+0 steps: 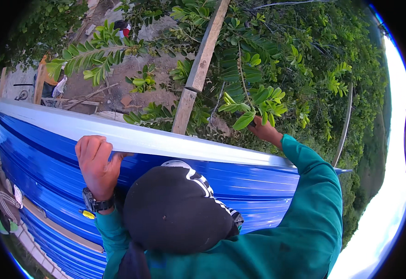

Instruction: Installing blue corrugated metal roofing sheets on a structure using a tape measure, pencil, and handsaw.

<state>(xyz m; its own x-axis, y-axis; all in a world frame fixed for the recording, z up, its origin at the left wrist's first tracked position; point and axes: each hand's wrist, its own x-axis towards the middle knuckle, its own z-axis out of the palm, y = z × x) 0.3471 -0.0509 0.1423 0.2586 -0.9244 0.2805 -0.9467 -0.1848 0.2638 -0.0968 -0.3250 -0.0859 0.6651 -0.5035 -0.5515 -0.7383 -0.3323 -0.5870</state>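
Outdoor building site: blue corrugated metal sheeting (49, 172), wooden post (198, 69), bare dirt ground (128, 74), leafy branches (258, 60) all around.

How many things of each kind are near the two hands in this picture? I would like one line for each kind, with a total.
Hands: 2, left hand and right hand
Blue corrugated metal sheet: 1
Wooden post: 1
Wristwatch: 1
Leafy branch at the right hand: 1
Total: 6
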